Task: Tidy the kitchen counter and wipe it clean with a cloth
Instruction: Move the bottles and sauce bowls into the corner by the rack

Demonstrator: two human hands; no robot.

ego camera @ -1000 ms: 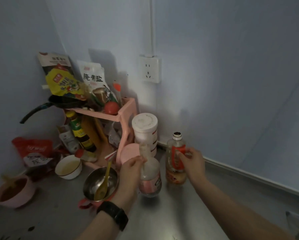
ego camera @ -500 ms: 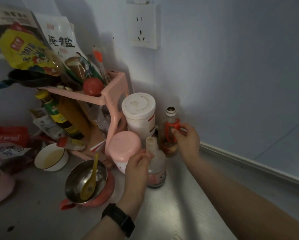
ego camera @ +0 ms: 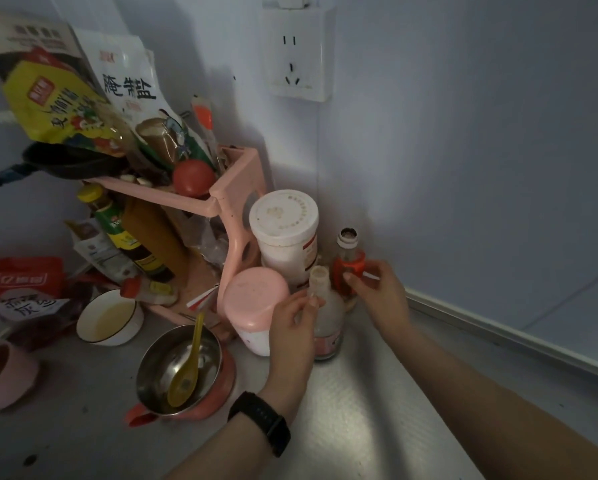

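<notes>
- The left hand (ego camera: 292,318), the one with a dark watch at its wrist, pinches the neck of a clear bottle (ego camera: 328,329) with a pink label. Holding it high by the neck probably suits steering it upright into a tight gap.
- The right hand (ego camera: 382,296) curls round a red-banded bottle (ego camera: 349,270), thumb on the band. The bottle stands close to the wall corner, likely being parked at the back.
- Both bottles stand on the counter (ego camera: 360,417), just beside a white-lidded jar (ego camera: 283,220) and a pink-lidded jar (ego camera: 256,299), so the tall things are bunched against the pink rack (ego camera: 237,188).
- That grouping seems meant to free the steel surface for wiping.
- Nearer the person, a steel bowl (ego camera: 162,358) holding a yellow spoon (ego camera: 186,372) and a white bowl (ego camera: 109,318) sit loose, not yet tidied.
- No cloth is in view.
</notes>
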